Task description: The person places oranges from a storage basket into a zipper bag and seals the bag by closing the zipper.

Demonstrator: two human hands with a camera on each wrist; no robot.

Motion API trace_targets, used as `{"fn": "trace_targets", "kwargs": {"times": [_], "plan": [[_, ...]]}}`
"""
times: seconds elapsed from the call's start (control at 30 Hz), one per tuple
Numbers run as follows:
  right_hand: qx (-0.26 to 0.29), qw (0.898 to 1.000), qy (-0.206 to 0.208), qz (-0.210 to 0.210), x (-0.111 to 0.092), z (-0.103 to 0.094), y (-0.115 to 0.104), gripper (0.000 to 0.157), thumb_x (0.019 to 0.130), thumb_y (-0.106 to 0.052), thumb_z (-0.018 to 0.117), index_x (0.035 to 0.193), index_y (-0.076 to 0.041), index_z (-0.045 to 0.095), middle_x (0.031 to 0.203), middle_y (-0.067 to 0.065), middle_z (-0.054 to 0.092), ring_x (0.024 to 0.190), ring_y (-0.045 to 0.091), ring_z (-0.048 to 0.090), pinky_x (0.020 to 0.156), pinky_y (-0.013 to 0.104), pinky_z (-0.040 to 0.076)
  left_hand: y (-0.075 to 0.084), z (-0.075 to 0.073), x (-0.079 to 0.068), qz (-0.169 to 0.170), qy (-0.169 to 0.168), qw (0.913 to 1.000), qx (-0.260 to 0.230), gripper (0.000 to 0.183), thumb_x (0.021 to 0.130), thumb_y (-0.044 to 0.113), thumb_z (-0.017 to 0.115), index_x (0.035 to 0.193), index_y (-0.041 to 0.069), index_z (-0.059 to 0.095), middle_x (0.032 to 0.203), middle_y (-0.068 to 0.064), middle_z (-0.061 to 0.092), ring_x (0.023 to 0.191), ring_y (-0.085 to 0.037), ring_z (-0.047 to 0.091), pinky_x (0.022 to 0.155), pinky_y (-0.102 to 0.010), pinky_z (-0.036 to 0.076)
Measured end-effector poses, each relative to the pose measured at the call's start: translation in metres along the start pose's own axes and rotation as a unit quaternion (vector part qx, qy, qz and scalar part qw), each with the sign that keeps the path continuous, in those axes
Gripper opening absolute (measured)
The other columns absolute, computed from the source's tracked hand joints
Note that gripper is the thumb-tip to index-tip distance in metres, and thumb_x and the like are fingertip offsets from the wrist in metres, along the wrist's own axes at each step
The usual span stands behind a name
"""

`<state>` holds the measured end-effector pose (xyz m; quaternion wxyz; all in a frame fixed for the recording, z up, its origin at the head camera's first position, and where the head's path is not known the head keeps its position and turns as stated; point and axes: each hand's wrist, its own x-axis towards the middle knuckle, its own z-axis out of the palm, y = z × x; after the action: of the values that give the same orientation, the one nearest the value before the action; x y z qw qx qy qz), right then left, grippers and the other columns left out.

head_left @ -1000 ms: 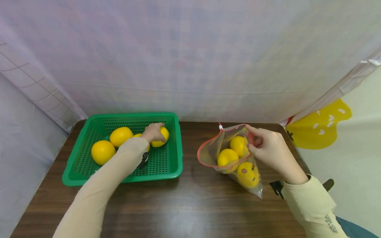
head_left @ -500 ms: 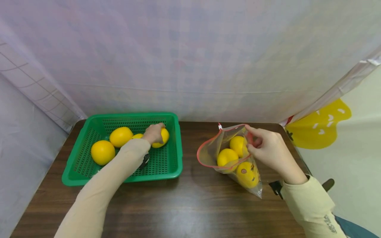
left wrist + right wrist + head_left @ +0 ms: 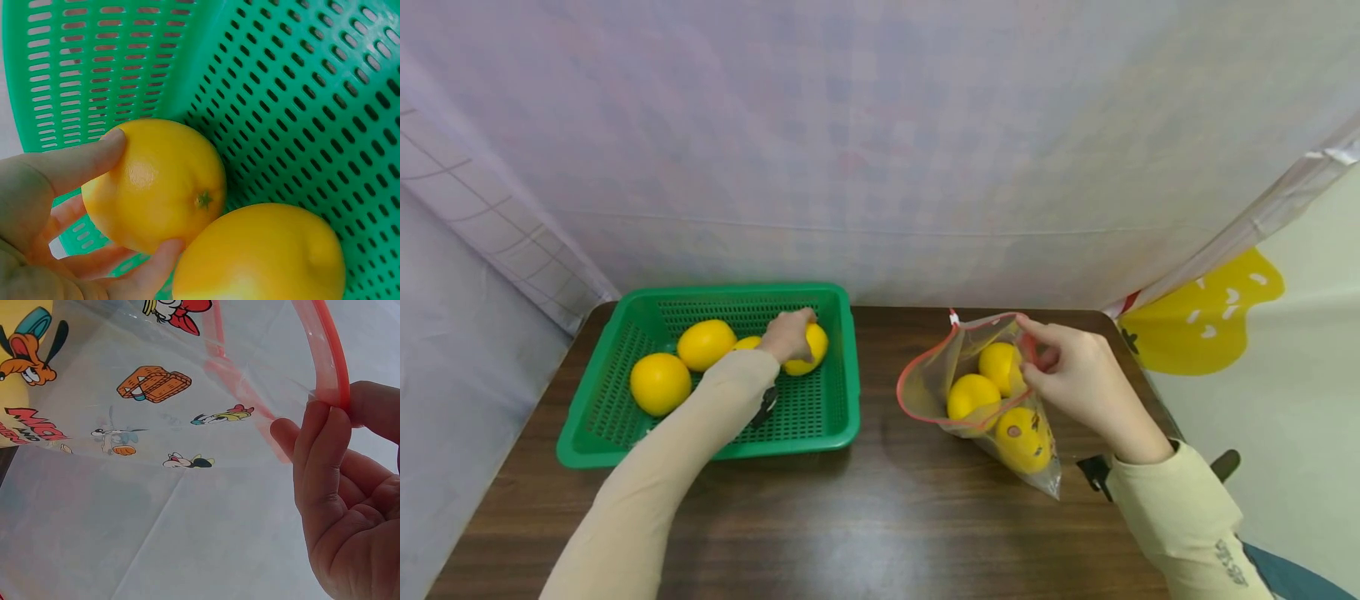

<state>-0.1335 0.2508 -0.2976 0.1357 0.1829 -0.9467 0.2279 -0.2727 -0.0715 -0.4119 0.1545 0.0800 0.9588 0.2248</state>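
In the head view my left hand (image 3: 786,335) reaches into the green basket (image 3: 852,375) and grips an orange (image 3: 808,350) near its right end. The left wrist view shows the thumb on one side of this orange and fingertips on the other, its small star-shaped stem end facing up. A second orange (image 3: 265,256) lies right against it. My right hand (image 3: 1078,371) pinches the red-edged mouth of a clear zip bag (image 3: 942,375) between thumb and fingers, and the mouth gapes. Three oranges (image 3: 973,398) sit inside the bag. Cartoon prints cover its plastic (image 3: 150,419).
Further left in the basket lie two more oranges, one at the front (image 3: 659,384) and one behind (image 3: 706,345). Basket and bag stand apart on a dark wooden table (image 3: 880,517). A pale curtain (image 3: 880,167) hangs along the back edge.
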Motion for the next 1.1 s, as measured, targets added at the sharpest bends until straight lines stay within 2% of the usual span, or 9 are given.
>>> {"fn": "trace_targets", "kwargs": {"times": [0.13, 0.37, 0.73, 0.83, 0.97, 1.1], "plan": [[0.000, 1.000, -0.002, 0.001, 0.001, -0.001, 0.000, 0.048, 0.072, 0.006, 0.065, 0.119, 0.006, 0.056, 0.072, 0.004, 0.059, 0.052, 0.007, 0.050, 0.041, 0.020, 0.039, -0.001, -0.003, -0.001, 0.011, 0.003, 0.9998, -0.013, 0.063, 0.075, 0.008, 0.073, 0.131, 0.006, 0.043, 0.126, -0.020, 0.047, 0.108, -0.035, 0.049, 0.082, -0.044, 0.047], [-0.002, 1.000, -0.004, 0.001, 0.003, -0.002, 0.000, 0.048, 0.072, 0.006, 0.065, 0.119, 0.007, 0.056, 0.073, 0.004, 0.060, 0.053, 0.007, 0.051, 0.041, 0.020, 0.038, -0.001, -0.017, -0.004, 0.020, 0.005, 0.9981, -0.058, 0.063, 0.076, 0.012, 0.073, 0.131, 0.008, 0.042, 0.127, -0.020, 0.046, 0.105, -0.035, 0.048, 0.082, -0.045, 0.046], [0.001, 1.000, -0.008, 0.003, 0.005, -0.002, 0.001, 0.047, 0.072, 0.005, 0.064, 0.119, 0.007, 0.056, 0.073, 0.005, 0.060, 0.053, 0.008, 0.051, 0.041, 0.021, 0.038, 0.002, -0.037, -0.025, 0.037, 0.033, 0.9905, -0.128, 0.067, 0.075, 0.024, 0.074, 0.133, 0.013, 0.041, 0.129, -0.019, 0.046, 0.110, -0.034, 0.046, 0.083, -0.045, 0.046], [0.001, 1.000, -0.005, 0.002, 0.004, -0.002, 0.001, 0.047, 0.072, 0.005, 0.065, 0.118, 0.008, 0.056, 0.073, 0.005, 0.060, 0.053, 0.008, 0.052, 0.041, 0.020, 0.039, 0.003, -0.041, -0.033, 0.041, 0.032, 0.9839, -0.171, 0.068, 0.074, 0.026, 0.074, 0.132, 0.015, 0.041, 0.128, -0.020, 0.047, 0.105, -0.033, 0.052, 0.077, -0.040, 0.050], [0.003, 1.000, -0.002, 0.002, 0.003, -0.002, 0.001, 0.047, 0.072, 0.005, 0.065, 0.118, 0.008, 0.056, 0.073, 0.005, 0.060, 0.054, 0.009, 0.052, 0.042, 0.020, 0.040, 0.008, -0.045, -0.045, 0.039, 0.011, 0.9666, -0.253, 0.068, 0.074, 0.024, 0.075, 0.132, 0.018, 0.040, 0.127, -0.020, 0.046, 0.102, -0.033, 0.054, 0.072, -0.038, 0.053], [0.006, 1.000, -0.002, 0.001, 0.003, -0.002, 0.001, 0.047, 0.072, 0.006, 0.065, 0.118, 0.008, 0.056, 0.073, 0.005, 0.059, 0.054, 0.008, 0.052, 0.042, 0.020, 0.041, 0.015, -0.047, -0.059, 0.031, -0.010, 0.9502, -0.310, 0.067, 0.074, 0.024, 0.075, 0.132, 0.020, 0.040, 0.127, -0.017, 0.043, 0.104, -0.033, 0.053, 0.074, -0.039, 0.053]]}}
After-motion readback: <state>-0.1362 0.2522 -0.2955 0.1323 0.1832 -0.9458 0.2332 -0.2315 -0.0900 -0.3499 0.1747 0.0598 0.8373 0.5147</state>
